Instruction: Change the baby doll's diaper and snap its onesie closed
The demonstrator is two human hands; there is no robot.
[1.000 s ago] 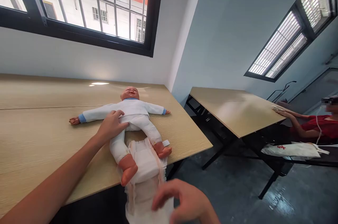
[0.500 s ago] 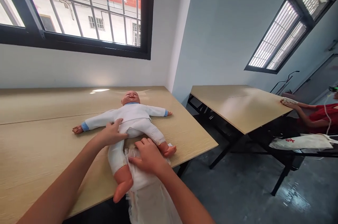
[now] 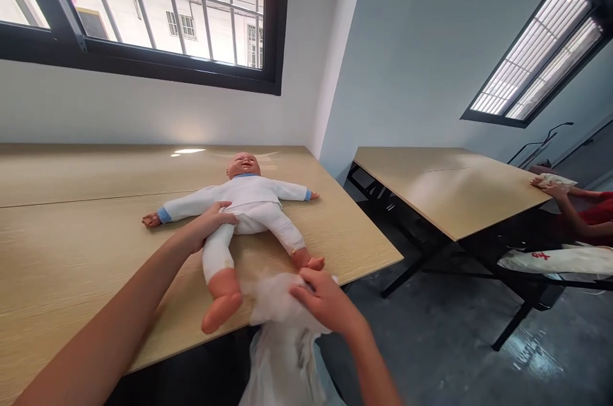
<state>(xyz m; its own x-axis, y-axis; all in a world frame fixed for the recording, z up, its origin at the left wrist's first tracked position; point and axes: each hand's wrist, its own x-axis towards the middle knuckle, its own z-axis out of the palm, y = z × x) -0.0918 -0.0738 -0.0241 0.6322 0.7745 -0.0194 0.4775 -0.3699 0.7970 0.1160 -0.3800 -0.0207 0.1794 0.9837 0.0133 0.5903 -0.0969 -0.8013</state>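
A baby doll (image 3: 249, 198) in a white outfit with blue cuffs and collar lies on its back on the wooden table, head away from me and legs spread towards me. My left hand (image 3: 214, 222) is closed around its hip and upper thigh, on the left side of the view. Past the doll's feet, my right hand (image 3: 323, 300) pinches a white diaper (image 3: 282, 342). The diaper hangs over the near table edge, its upper part smeared by motion. It touches neither of the doll's feet as far as I can see.
My table (image 3: 86, 253) ends at a corner on the right. A second wooden table (image 3: 416, 182) stands beyond a gap. At its far side a person's hands (image 3: 550, 186) rest on a whitish thing. A white bag (image 3: 555, 261) with red marks lies below. A barred window (image 3: 163, 4) is ahead.
My right hand has drawn the diaper out from between the doll's legs, towards me and to the right. My left hand stays at the doll's hip. The view has shifted slightly.
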